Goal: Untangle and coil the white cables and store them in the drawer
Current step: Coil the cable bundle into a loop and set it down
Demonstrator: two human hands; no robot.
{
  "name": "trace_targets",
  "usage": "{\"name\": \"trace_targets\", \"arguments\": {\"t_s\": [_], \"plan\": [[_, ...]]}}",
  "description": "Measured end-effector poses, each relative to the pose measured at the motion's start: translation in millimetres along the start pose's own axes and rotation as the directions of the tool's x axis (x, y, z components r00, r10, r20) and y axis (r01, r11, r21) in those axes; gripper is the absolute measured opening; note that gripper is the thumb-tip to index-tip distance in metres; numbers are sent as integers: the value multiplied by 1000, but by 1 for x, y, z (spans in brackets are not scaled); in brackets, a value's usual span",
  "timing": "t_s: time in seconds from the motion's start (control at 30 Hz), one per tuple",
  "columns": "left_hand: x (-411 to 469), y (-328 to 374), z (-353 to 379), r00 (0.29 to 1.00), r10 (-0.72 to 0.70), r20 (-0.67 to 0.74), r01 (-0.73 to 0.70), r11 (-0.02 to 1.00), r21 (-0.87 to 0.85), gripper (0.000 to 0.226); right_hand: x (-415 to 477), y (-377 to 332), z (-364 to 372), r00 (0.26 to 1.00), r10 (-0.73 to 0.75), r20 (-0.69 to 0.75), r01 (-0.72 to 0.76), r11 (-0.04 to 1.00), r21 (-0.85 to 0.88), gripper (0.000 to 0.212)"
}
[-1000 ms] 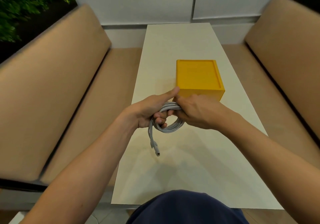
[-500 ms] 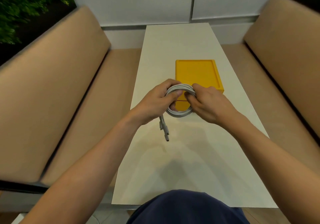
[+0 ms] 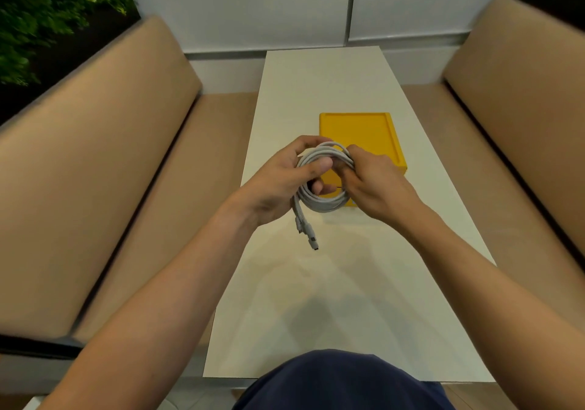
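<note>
A coil of white cables [image 3: 323,202] hangs above the white table [image 3: 316,299], held between both hands in front of the yellow drawer box [image 3: 361,134]. My left hand [image 3: 278,181] grips the coil's left side, thumb across the loops and fingers through the ring. My right hand [image 3: 372,188] pinches the coil's right side with curled fingers. Two loose ends with plugs [image 3: 308,234] dangle below the coil. The yellow box's front is partly hidden behind the hands, so I cannot tell whether its drawer is open.
Tan padded benches [image 3: 95,188] run along both sides of the narrow table, the right one [image 3: 519,131] close by. A white wall panel stands at the far end. Green plants [image 3: 41,14] fill the upper left corner. My dark blue lap shows at the bottom.
Both hands have lifted the coil up and away from me, toward the yellow box. The coil now stands more upright and its plug ends hang lower left.
</note>
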State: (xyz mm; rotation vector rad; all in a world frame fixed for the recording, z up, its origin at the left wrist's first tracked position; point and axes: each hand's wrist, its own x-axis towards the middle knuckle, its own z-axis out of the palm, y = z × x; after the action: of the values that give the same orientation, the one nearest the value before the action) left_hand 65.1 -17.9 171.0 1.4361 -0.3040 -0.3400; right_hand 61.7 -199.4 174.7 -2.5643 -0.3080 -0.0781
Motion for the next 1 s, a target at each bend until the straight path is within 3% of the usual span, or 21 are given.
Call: {"name": "trace_targets", "arguments": {"t_s": [0.07, 0.17, 0.3, 0.4, 0.5, 0.63, 0.73, 0.8, 0.87, 0.93, 1.0], "plan": [[-3, 4, -3, 998, -52, 43, 54, 997, -47, 35, -4, -3, 4, 1000, -13, 11, 13, 999, 41, 36], [-4, 10, -4, 992, -127, -9, 126, 989, -81, 40, -6, -3, 9, 999, -32, 23, 31, 997, 69, 39], [-2, 5, -4, 989, -114, -99, 114, 993, -5, 34, -6, 9, 1, 982, -82, 170, 60, 989, 133, 42], [-1, -1, -4, 984, -116, -138, 126, 990, 63, 41, -8, 16, -7, 978, -157, 140, 168, 983, -76, 54], [0, 2, -5, 980, -149, -129, 161, 983, 88, 46, -8, 18, -14, 964, -264, 23, 255, 900, -354, 56], [-1, 8, -5, 980, -185, -75, 193, 975, 113, 30, -4, 22, -19, 921, -389, 35, 372, 846, -383, 64], [0, 10, -6, 980, -191, -62, 195, 979, 59, 26, -2, 20, -17, 933, -351, 74, 349, 842, -410, 54], [-1, 11, -7, 981, -186, -60, 188, 982, 30, 26, -3, 22, -13, 933, -351, 82, 358, 880, -310, 48], [-3, 13, -8, 984, -171, -40, 171, 985, -5, 30, -6, 22, -8, 931, -360, 61, 358, 933, 33, 43], [-5, 16, -7, 988, -152, -11, 151, 988, -34, 33, -9, 24, -2, 933, -359, 8, 341, 894, 291, 39], [-7, 19, -6, 992, -128, 6, 128, 991, -31, 30, -12, 26, 3, 932, -359, -55, 354, 862, 362, 37]]}}
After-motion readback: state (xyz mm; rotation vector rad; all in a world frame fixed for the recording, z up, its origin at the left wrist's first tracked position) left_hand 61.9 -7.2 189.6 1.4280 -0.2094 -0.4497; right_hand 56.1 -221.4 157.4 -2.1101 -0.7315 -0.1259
